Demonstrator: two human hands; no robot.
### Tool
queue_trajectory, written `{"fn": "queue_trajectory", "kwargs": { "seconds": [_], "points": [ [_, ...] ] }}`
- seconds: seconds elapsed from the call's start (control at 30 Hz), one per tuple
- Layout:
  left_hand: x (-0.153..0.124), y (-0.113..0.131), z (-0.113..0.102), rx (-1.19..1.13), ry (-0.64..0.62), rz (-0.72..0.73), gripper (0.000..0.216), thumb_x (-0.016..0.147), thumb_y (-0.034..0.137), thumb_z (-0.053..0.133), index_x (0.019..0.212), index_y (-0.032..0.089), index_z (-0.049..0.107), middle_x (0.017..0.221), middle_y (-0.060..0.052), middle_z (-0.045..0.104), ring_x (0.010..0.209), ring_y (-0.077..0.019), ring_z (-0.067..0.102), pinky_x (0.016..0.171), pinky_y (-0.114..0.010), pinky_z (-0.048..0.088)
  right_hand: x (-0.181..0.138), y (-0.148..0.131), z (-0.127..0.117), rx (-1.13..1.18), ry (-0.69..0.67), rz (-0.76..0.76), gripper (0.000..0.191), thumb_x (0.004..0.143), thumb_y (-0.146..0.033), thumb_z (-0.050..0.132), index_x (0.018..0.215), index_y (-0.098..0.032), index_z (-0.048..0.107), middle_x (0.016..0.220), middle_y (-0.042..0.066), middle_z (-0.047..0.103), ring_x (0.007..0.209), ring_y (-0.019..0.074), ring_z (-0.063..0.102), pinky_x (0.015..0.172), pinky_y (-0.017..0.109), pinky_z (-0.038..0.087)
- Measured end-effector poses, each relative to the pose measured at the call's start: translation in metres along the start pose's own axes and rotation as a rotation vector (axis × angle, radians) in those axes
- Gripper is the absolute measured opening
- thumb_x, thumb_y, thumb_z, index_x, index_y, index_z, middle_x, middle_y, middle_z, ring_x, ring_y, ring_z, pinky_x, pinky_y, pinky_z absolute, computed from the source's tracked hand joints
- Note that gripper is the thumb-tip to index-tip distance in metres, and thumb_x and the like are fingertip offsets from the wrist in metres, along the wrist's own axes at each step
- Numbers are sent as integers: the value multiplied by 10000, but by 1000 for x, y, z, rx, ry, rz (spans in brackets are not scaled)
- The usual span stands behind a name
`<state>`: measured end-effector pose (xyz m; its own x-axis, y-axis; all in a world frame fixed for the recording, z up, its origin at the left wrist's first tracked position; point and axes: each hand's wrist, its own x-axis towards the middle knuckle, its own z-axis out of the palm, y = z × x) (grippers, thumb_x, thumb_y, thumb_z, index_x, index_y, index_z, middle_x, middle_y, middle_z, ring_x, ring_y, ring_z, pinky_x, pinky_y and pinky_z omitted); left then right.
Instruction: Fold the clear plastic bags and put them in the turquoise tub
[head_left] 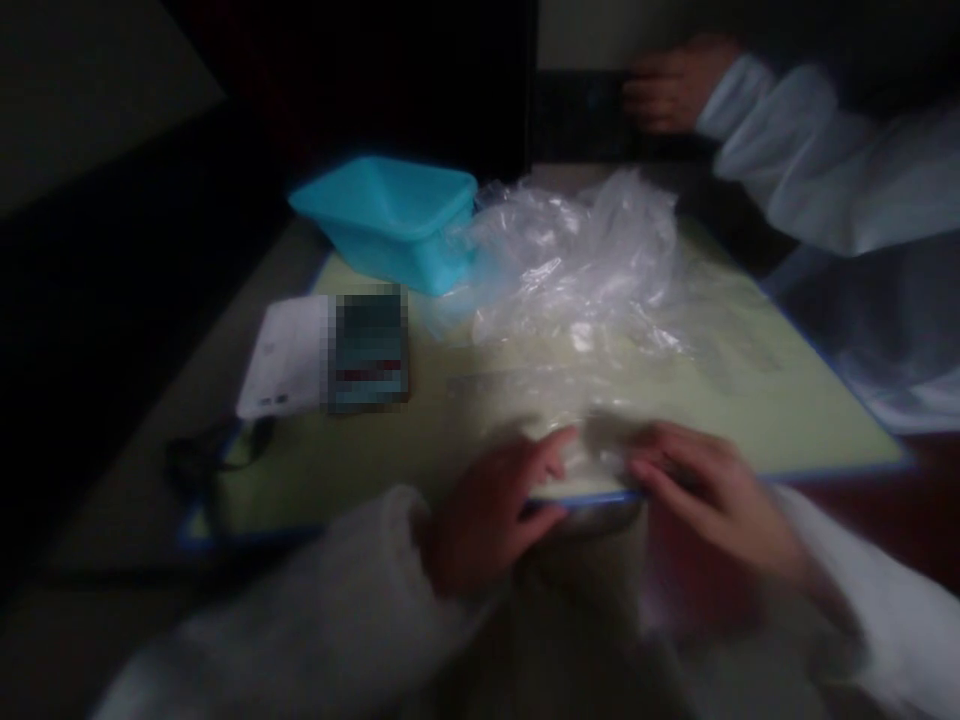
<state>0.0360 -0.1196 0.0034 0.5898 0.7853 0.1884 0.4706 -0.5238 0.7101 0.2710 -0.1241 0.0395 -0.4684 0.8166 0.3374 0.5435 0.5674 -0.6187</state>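
My left hand and my right hand are at the near edge of a pale green mat with a blue border. Between their fingertips is a clear plastic bag, blurred, which both hands seem to pinch. The picture is dim and smeared by motion, so the fingers are hard to read. Both of my sleeves are white.
A heap of crumpled clear plastic bags lies at the mat's middle back. A turquoise tub stands at the back left. A white device lies on the left with a dark cable. Another person's hand and white sleeve reach in at the top right.
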Motion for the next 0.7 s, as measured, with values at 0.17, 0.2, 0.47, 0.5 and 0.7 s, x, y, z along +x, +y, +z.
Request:
{"fn": "queue_trajectory", "kwargs": {
  "seconds": [0.17, 0.2, 0.47, 0.5, 0.7],
  "points": [
    [9, 0, 10, -121, 108, -122, 514, 852, 97, 506, 1344, 203, 403, 827, 6, 639, 740, -133, 593, 754, -283, 507, 6, 9, -2, -69, -38, 204, 181, 903, -216, 516, 727, -179, 538, 621, -11, 564, 537, 125, 545, 510, 235, 418],
    [11, 1, 11, -129, 118, -138, 509, 853, 97, 503, 1342, 198, 405, 802, 10, 636, 726, -132, 590, 740, -277, 508, 5, 9, -3, -101, 4, 216, 148, 900, -221, 522, 762, -175, 546, 641, -4, 572, 543, 130, 550, 511, 240, 424],
    [2, 12, 5, 201, 268, 31, 423, 864, 119, 533, 1278, 160, 459, 1198, -96, 592, 1055, -194, 571, 940, -348, 486, -19, -18, 9, -509, 112, -174, 280, 932, -309, 498, 1072, -88, 599, 977, 135, 653, 908, 236, 606, 757, 347, 503],
    [-1, 15, 5, 267, 257, 74, 401, 877, 137, 532, 1273, 147, 468, 1248, -110, 573, 1142, -209, 535, 991, -359, 456, -19, -21, 15, -551, 64, -205, 359, 940, -353, 479, 1134, -70, 585, 1060, 155, 652, 983, 254, 596, 815, 373, 497],
    [-13, 20, 13, 527, 60, 167, 563, 893, 321, 561, 1353, 39, 401, 1436, -171, 436, 1344, -273, 385, 1093, -401, 369, -18, -16, 42, -725, -99, -207, 717, 950, -558, 309, 1370, 14, 410, 1449, 191, 411, 1343, 290, 361, 1058, 448, 361]
  ]
}}
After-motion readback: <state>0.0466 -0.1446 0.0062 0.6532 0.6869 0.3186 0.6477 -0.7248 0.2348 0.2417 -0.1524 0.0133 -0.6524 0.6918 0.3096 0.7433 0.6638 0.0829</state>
